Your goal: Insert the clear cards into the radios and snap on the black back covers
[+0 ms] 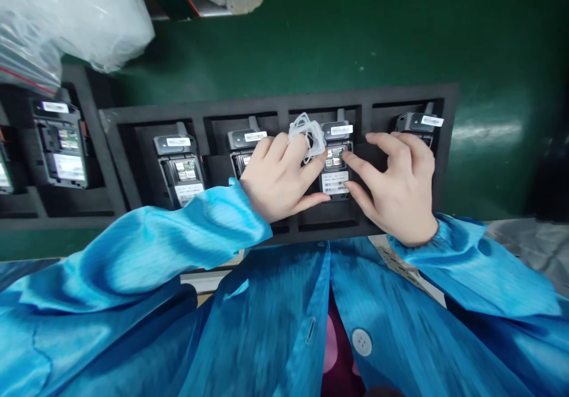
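A black foam tray (pixel 284 105) holds several grey handheld devices with their backs open, each in its own slot. My left hand (pixel 278 178) rests over the second device (pixel 243 142) and pinches a bunch of thin white rings (pixel 306 133) between its fingers. My right hand (pixel 398 183) has its fingers spread, with the index fingertip pressing on the open back of the third device (pixel 335 163). Its thumb lies just below that device's barcode label. The fourth device (pixel 420 123) shows behind my right hand's knuckles. Both arms wear shiny blue sleeves.
A second black tray (pixel 26 201) with more devices lies at the left. Clear plastic bags (pixel 66 12) sit at the top left. The green surface (pixel 355 35) stretches beyond the tray. The leftmost device (pixel 180 163) lies untouched in its slot.
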Tool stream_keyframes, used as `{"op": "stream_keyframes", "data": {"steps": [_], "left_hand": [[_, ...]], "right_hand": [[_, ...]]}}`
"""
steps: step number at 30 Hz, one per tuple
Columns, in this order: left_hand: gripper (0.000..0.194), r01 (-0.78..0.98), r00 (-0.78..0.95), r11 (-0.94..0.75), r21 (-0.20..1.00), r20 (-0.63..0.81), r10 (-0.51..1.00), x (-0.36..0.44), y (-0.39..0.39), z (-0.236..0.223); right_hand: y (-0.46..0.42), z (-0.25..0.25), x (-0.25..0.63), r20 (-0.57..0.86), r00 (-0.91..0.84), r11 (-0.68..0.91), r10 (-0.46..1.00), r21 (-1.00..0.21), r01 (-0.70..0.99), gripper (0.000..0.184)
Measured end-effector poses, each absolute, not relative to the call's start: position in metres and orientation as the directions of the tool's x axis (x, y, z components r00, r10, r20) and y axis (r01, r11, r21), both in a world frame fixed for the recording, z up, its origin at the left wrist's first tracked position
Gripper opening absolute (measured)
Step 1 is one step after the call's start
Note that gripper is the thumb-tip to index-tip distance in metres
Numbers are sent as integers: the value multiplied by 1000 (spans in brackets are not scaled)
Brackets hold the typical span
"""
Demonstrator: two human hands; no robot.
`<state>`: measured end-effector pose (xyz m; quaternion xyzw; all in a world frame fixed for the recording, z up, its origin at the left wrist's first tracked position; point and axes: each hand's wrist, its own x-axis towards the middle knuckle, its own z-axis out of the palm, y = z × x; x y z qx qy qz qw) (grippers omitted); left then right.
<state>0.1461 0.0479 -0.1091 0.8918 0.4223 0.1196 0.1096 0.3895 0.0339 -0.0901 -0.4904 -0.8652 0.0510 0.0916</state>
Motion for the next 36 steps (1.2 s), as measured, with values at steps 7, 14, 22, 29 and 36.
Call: {"op": "stream_keyframes", "data": {"steps": [7, 14, 22, 29, 36], "left_hand": [[59, 658, 586, -587, 472, 170, 793, 130, 58, -83], [34, 62, 372, 21, 998, -43, 927, 90, 19, -58], [60, -320, 485, 237, 917, -57, 873, 93, -23, -70], [78, -252, 506, 294, 922, -133, 852, 87, -34, -78], [77, -360, 451, 285, 888, -101, 887, 93, -35, -83]], "right_hand": [[29, -87, 390, 126, -545, 557, 829, -88, 826, 40], [31, -75, 384, 142, -537, 556, 831, -209, 805, 26], [30, -36, 312, 89, -512, 391, 854, -759, 521, 12], [21, -28, 287, 1, -454, 239, 891, -851, 467, 7], [14, -30, 280, 14, -425, 193, 905, -903, 383, 8]]}}
